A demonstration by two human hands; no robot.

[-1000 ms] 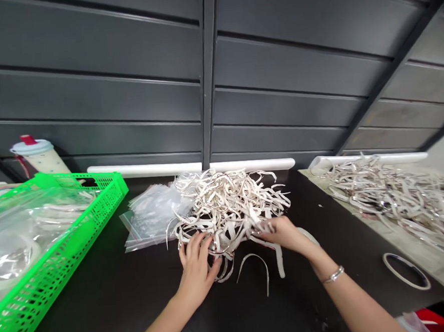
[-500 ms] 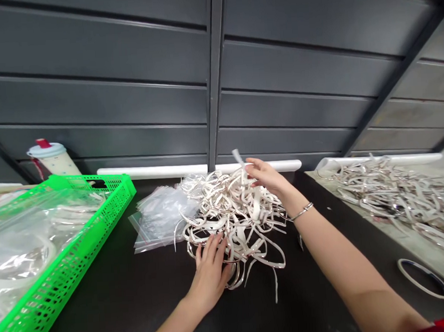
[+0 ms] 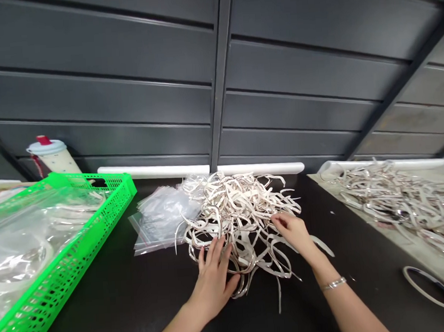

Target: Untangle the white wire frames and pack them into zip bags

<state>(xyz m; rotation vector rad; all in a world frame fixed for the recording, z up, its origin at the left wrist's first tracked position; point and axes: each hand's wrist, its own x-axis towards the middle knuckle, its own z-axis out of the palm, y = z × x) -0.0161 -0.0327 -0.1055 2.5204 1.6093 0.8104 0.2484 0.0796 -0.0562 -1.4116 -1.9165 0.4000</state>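
A tangled heap of thin white strips with shiny brownish edges (image 3: 243,205) lies on the dark tabletop before me. My left hand (image 3: 214,281) rests on the heap's near left side with its fingers spread, touching the strips. At the heap's right side, my right hand (image 3: 291,229) has its fingers pinched together on a white strip. One pale strip end (image 3: 322,245) sticks out beyond that hand's wrist. Left of the heap, and partly under it, lies a stack of clear zip bags (image 3: 161,217).
A green perforated basket (image 3: 112,215) holding filled clear bags stands at the left. Behind it is a cup with a red-topped lid (image 3: 54,153). White tubes (image 3: 154,171) run along the grey wall. More strips (image 3: 397,195) and a tape roll (image 3: 430,287) lie at the right.
My right hand has come down and toward me from above the heap's back to its right side. Strips there are spread further right. The left hand has barely moved.
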